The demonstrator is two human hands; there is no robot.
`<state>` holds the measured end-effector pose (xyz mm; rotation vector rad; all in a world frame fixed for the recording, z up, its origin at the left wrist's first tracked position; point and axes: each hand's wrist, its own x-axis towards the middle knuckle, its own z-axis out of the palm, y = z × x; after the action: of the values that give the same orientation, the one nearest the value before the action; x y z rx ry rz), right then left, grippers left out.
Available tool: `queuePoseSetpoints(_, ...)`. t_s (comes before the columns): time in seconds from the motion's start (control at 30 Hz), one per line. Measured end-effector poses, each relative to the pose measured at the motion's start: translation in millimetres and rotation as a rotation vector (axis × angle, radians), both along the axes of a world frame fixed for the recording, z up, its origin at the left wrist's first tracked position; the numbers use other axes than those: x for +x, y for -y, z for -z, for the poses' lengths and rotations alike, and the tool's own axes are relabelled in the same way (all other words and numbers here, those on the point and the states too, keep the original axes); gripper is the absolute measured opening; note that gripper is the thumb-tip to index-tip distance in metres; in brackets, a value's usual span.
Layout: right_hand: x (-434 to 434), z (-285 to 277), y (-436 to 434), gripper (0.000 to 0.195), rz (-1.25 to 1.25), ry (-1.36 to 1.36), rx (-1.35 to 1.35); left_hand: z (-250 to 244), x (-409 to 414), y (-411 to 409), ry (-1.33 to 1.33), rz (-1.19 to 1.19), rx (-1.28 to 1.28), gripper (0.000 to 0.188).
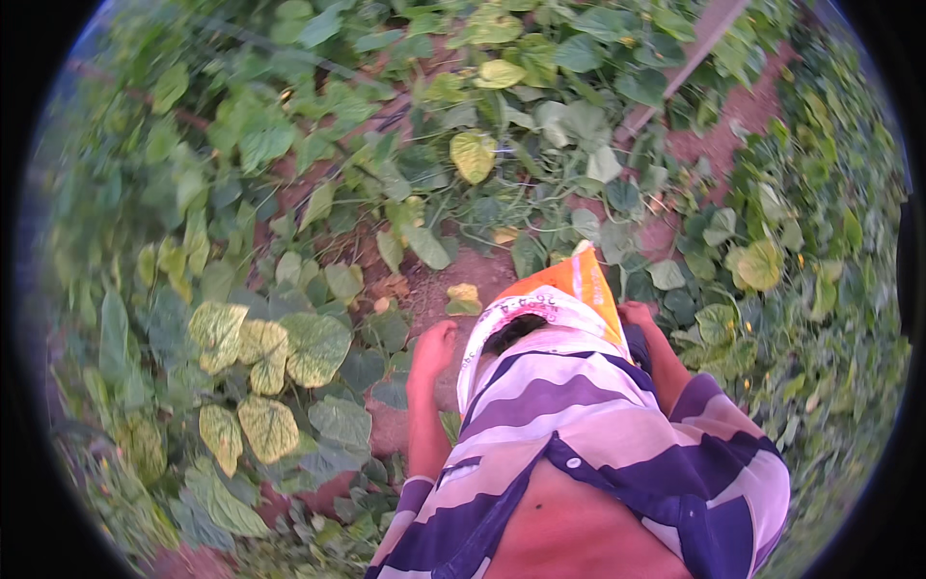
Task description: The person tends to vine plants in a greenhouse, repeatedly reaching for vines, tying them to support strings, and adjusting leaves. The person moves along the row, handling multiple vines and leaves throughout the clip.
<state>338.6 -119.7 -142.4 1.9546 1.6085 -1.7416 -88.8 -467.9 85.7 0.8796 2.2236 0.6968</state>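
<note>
A white and orange printed sack (579,289) hangs open at the front of my waist, against my striped shirt (535,405). Something dark shows inside its mouth, too shadowed to name. My left hand (434,344) hangs just left of the sack with its fingers curled, above bare soil and leaves. What the left fingers may hold is hidden. On the other side, my right hand (636,313) is curled close beside the sack's orange edge. Whether it grips that edge cannot be made out.
Leafy vines (427,174) with tendrils spread over the reddish soil (477,275) ahead. Yellowing leaves (264,351) stand at the left. A pale, slanting post (680,79) rises at the upper right. Dense foliage (832,304) runs along the right side.
</note>
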Motion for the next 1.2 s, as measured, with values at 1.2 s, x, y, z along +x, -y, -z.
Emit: queuePoseSetpoints(1.2, -383.1, -38.5, 1.5, 0.053, -1.315, -0.289, 0.488, -170.1, -98.3, 213.3, -0.151, -1.439, 1.149, 0.021)
